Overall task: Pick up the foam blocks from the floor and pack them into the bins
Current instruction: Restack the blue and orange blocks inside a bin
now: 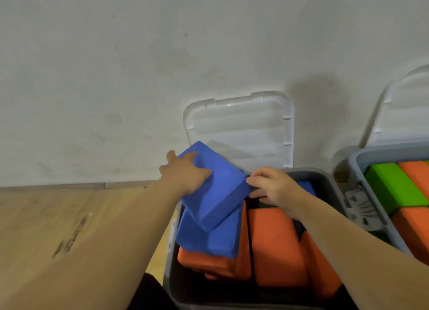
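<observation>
Blue foam block (216, 193), head view: tilted above the grey bin (329, 184), left grip (185, 172) spread flat on its top face, right grip (274, 189) pinching its right corner. Risk: so lightly held, it may slide off the lower blue block (209, 242) under the left grip and over the rim. Count: two bins, the second bin (362, 161) right of the right grip; three blue, at least five orange blocks (276, 247), one green block (392, 186).

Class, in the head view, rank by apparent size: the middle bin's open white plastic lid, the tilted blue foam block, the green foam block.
1. Open white plastic lid.
2. Tilted blue foam block, partly covered.
3. Green foam block; differing nearness to the camera may skew this.
</observation>
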Available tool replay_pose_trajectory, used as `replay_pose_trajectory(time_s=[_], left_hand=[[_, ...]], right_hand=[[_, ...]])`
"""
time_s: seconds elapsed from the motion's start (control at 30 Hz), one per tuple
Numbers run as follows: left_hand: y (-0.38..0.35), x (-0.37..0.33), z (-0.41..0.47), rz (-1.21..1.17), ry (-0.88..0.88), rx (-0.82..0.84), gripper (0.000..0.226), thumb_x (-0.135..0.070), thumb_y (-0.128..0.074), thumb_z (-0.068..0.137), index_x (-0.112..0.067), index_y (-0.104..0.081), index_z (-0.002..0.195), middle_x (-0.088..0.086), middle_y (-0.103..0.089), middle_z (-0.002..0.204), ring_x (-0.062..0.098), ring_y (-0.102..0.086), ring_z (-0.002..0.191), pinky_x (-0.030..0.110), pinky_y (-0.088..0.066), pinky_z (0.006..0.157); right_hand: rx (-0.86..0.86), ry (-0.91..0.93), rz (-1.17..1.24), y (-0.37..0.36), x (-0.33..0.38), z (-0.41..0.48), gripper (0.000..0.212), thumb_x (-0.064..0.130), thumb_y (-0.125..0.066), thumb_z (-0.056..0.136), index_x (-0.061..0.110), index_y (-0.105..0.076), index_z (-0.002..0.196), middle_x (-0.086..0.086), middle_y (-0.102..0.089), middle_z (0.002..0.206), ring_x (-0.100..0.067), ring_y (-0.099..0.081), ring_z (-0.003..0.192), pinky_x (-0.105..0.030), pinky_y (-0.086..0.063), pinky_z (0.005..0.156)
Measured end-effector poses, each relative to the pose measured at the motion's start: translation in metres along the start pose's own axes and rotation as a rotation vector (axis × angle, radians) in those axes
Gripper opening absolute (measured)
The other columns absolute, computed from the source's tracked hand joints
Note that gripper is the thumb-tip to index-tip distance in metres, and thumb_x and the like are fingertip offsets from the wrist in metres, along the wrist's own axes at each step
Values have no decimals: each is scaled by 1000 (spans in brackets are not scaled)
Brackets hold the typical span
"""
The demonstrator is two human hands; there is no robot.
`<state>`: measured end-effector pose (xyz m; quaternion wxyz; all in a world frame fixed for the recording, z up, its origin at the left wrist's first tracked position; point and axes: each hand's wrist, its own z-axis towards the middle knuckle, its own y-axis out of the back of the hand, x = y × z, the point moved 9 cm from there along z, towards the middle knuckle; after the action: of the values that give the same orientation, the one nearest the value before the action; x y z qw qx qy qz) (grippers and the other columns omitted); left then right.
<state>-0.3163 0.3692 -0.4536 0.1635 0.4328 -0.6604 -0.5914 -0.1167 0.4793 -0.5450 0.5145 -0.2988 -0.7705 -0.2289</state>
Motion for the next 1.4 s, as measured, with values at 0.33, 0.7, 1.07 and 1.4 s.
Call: replay_pose_trajectory(time_s=[0.33, 0.7, 1.07, 1.4], left_hand=[[-41, -29, 9, 289, -199, -184, 74, -81, -24, 91, -46, -25, 155, 7, -23, 161, 40, -17, 148, 56, -17, 121], [-32, -20, 27, 228, -194, -237, 60, -71, -35, 92, -45, -39, 145, -2, -39, 138, 30, -35, 130, 46, -34, 106], [-32, -16, 31, 214, -195, -230, 58, -69, -35, 94, -46, -38, 147, -2, -38, 139, 28, -34, 133, 45, -32, 107], [-34, -15, 30, 216, -197, -233, 61, -71, -33, 92, -45, -37, 147, -2, -38, 139, 28, -36, 131, 45, -34, 107]], right_hand=[[104, -103, -613, 27, -57, 74, 31, 20, -87, 76, 22, -70, 102, -4, -74, 106, -15, -68, 93, -22, -49, 78], [96, -213, -961, 23, -131, 109, 87, 37, -75, 75, 22, -40, 153, -15, -44, 146, -37, -49, 129, -39, -46, 105], [232, -334, -1232, 16, -163, 103, 106, 38, -65, 81, 27, -1, 164, -7, -18, 168, -40, -9, 152, -50, -25, 121], [324, -328, -1180, 9, -148, 98, 114, 44, -77, 72, 26, -13, 163, -16, -19, 162, -37, -46, 137, -42, -48, 107]])
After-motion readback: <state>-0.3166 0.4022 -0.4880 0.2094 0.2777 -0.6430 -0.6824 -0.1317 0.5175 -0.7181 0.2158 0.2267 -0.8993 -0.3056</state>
